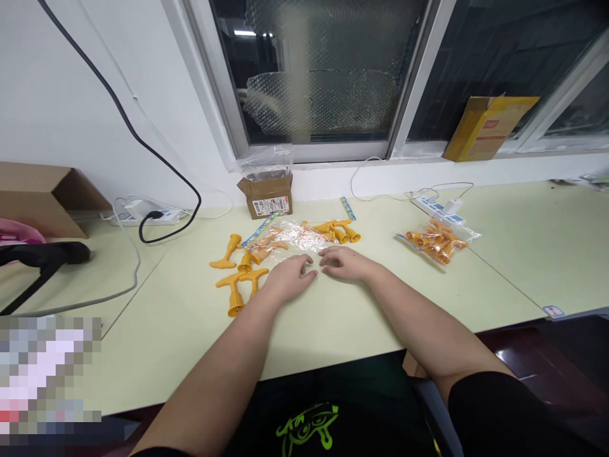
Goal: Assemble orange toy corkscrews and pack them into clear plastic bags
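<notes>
My left hand rests on the table with its fingers loosely curved and a gap between thumb and forefinger; nothing shows in it. Facing it, my right hand has the same loose curl and also appears to hold nothing. Just beyond the fingertips lies a clear plastic bag with a coloured zip edge. Yellow T-shaped plastic handles with ribbed, flared ends lie left of my left hand, one partly hidden by it. More yellow handles sit in or under clear plastic beyond my right hand.
To the right lies a filled clear bag of yellow handles. A small open carton stands by the wall. Power strips with cables lie at the back. At left are a black cable and a large cardboard box.
</notes>
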`<control>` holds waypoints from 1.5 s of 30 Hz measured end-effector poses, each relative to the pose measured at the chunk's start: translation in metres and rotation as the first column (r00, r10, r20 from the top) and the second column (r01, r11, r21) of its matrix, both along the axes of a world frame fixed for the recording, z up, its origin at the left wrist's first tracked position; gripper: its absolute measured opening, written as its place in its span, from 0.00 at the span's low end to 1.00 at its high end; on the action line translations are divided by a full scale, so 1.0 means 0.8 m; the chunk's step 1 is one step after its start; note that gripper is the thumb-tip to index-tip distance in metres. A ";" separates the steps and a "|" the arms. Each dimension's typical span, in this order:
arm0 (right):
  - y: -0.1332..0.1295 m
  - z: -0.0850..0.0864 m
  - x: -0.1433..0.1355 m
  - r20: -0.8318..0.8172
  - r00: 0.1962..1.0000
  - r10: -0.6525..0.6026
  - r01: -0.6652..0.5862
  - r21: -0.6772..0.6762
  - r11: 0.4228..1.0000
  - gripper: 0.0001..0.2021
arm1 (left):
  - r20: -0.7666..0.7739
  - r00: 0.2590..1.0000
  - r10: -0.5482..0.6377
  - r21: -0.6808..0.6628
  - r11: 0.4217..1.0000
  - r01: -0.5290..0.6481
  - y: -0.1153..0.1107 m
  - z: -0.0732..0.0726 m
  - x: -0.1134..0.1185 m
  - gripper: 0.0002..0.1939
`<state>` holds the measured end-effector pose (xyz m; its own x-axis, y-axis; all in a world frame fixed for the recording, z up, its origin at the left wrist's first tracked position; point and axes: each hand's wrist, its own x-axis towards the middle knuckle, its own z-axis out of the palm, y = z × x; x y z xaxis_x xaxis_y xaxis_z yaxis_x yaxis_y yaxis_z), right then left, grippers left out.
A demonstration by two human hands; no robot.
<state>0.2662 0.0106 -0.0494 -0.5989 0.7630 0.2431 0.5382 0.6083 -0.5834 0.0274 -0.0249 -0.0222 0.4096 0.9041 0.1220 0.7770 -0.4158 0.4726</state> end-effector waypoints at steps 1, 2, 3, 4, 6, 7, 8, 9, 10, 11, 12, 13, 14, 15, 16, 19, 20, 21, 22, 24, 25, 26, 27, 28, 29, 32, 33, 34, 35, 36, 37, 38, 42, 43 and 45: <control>0.000 -0.002 -0.002 0.002 1.000 0.018 -0.018 0.003 1.000 0.10 | -0.021 0.999 0.026 0.007 1.000 -0.026 0.002 -0.003 0.000 0.17; 0.000 -0.003 -0.004 0.000 0.999 0.038 -0.038 0.008 0.999 0.10 | -0.040 0.998 0.050 0.016 0.999 -0.049 0.003 -0.006 0.000 0.18; 0.001 -0.004 -0.005 -0.004 0.998 0.057 -0.057 0.013 0.998 0.11 | -0.053 0.996 0.072 0.025 0.997 -0.071 0.004 -0.008 0.000 0.19; 0.001 -0.005 -0.007 -0.011 0.997 0.071 -0.071 0.019 0.997 0.11 | -0.062 0.994 0.095 0.034 0.995 -0.093 0.005 -0.010 0.000 0.20; 0.001 -0.006 -0.010 -0.031 0.995 0.091 -0.090 0.026 0.996 0.11 | -0.075 0.989 0.128 0.068 0.990 -0.123 0.007 -0.012 0.001 0.20; 0.002 -0.006 -0.011 -0.041 0.994 0.098 -0.097 0.030 0.995 0.10 | -0.078 0.987 0.139 0.093 0.987 -0.132 0.007 -0.012 0.001 0.19; 0.001 -0.006 -0.011 -0.049 0.993 0.105 -0.103 0.031 0.994 0.10 | -0.079 0.986 0.147 0.117 0.984 -0.137 0.008 -0.013 0.001 0.18; 0.001 -0.005 -0.012 -0.055 0.992 0.112 -0.110 0.030 0.993 0.09 | -0.078 0.985 0.152 0.135 0.981 -0.140 0.009 -0.013 0.002 0.17; 0.001 -0.004 -0.012 -0.061 0.991 0.116 -0.114 0.026 0.993 0.09 | -0.075 0.985 0.154 0.144 0.979 -0.142 0.009 -0.013 0.002 0.16; 0.001 -0.003 -0.012 -0.063 0.991 0.118 -0.117 0.020 0.993 0.08 | -0.071 0.985 0.155 0.143 0.979 -0.144 0.009 -0.013 0.003 0.15; 0.000 -0.002 -0.012 -0.062 0.991 0.116 -0.115 0.013 0.993 0.08 | -0.072 0.985 0.156 0.133 0.980 -0.146 0.009 -0.012 0.004 0.13; 0.000 -0.001 -0.012 -0.059 0.992 0.110 -0.109 0.008 0.994 0.09 | -0.080 0.984 0.157 0.119 0.982 -0.147 0.008 -0.011 0.005 0.13; 0.000 0.000 -0.011 -0.056 0.993 0.100 -0.100 0.009 0.995 0.09 | -0.094 0.982 0.161 0.106 0.983 -0.151 0.006 -0.009 0.005 0.12; 0.000 0.001 -0.010 -0.053 0.994 0.091 -0.090 0.014 0.996 0.09 | -0.115 0.979 0.167 0.095 0.983 -0.157 0.005 -0.006 0.006 0.12; 0.000 0.000 -0.010 -0.051 0.995 0.082 -0.081 0.023 0.996 0.10 | -0.138 0.975 0.174 0.086 0.983 -0.163 0.003 -0.003 0.007 0.12; 0.001 -0.003 -0.008 -0.046 0.998 0.038 -0.035 0.048 0.998 0.09 | -0.193 0.963 0.188 0.063 0.982 -0.179 0.000 0.005 0.008 0.10; 0.002 -0.004 -0.008 -0.040 0.999 0.015 -0.013 0.052 0.999 0.09 | -0.200 0.961 0.192 0.058 0.981 -0.184 0.000 0.007 0.008 0.09; 0.002 -0.005 -0.008 -0.033 0.999 -0.008 0.010 0.057 0.998 0.09 | -0.200 0.960 0.199 0.058 0.980 -0.191 0.000 0.008 0.008 0.09; 0.001 -0.006 -0.009 -0.026 0.999 -0.027 0.028 0.065 0.997 0.10 | -0.192 0.959 0.211 0.063 0.977 -0.202 0.000 0.009 0.008 0.09; 0.000 -0.005 -0.010 -0.009 0.999 -0.043 0.043 0.098 0.994 0.12 | -0.153 0.958 0.241 0.082 0.970 -0.231 0.000 0.011 0.007 0.10; -0.002 -0.004 -0.011 0.004 0.999 -0.046 0.045 0.121 0.992 0.12 | -0.126 0.959 0.253 0.096 0.966 -0.242 0.001 0.011 0.006 0.11; -0.003 -0.003 -0.012 0.022 0.998 -0.053 0.049 0.148 0.988 0.12 | -0.096 0.962 0.257 0.115 0.962 -0.246 0.001 0.012 0.006 0.12; -0.005 -0.001 -0.014 0.043 0.997 -0.069 0.060 0.175 0.983 0.12 | -0.069 0.966 0.250 0.137 0.961 -0.239 0.001 0.013 0.005 0.13; -0.006 0.000 -0.016 0.066 0.993 -0.093 0.078 0.200 0.977 0.13 | -0.049 0.971 0.233 0.159 0.962 -0.223 0.000 0.013 0.004 0.14; -0.008 0.001 -0.018 0.089 0.988 -0.125 0.103 0.220 0.970 0.14 | -0.039 0.977 0.210 0.178 0.963 -0.200 0.000 0.014 0.003 0.14; -0.011 0.002 -0.028 0.136 0.968 -0.210 0.169 0.262 0.950 0.21 | -0.058 0.988 0.145 0.189 0.973 -0.132 0.000 0.015 0.002 0.16; -0.011 0.002 -0.032 0.138 0.965 -0.223 0.178 0.277 0.944 0.23 | -0.072 0.987 0.143 0.178 0.976 -0.129 0.001 0.015 0.001 0.16; -0.010 0.003 -0.035 0.127 0.965 -0.230 0.184 0.296 0.937 0.23 | -0.084 0.985 0.153 0.168 0.976 -0.137 0.002 0.014 0.000 0.17; -0.009 0.004 -0.038 0.102 0.966 -0.238 0.195 0.319 0.928 0.22 | -0.091 0.981 0.172 0.162 0.974 -0.155 0.003 0.014 -0.001 0.18; -0.008 0.005 -0.041 0.065 0.966 -0.250 0.214 0.343 0.915 0.20 | -0.095 0.976 0.197 0.161 0.970 -0.180 0.004 0.013 -0.002 0.18; -0.006 0.007 -0.043 0.024 0.963 -0.269 0.243 0.361 0.900 0.17 | -0.094 0.971 0.219 0.164 0.966 -0.202 0.005 0.013 -0.004 0.19; -0.003 0.008 -0.044 -0.012 0.954 -0.299 0.282 0.366 0.886 0.14 | -0.091 0.967 0.237 0.171 0.961 -0.219 0.007 0.012 -0.006 0.19; 0.010 0.009 -0.042 0.017 0.873 -0.487 0.459 0.304 0.834 0.12 | -0.083 0.967 0.241 0.195 0.955 -0.221 0.012 0.010 -0.016 0.21; 0.012 0.008 -0.040 0.057 0.852 -0.520 0.482 0.300 0.823 0.12 | -0.080 0.968 0.238 0.201 0.955 -0.218 0.013 0.010 -0.017 0.22; 0.014 0.007 -0.037 0.133 0.817 -0.562 0.503 0.312 0.806 0.14 | -0.072 0.969 0.235 0.210 0.954 -0.215 0.014 0.011 -0.020 0.24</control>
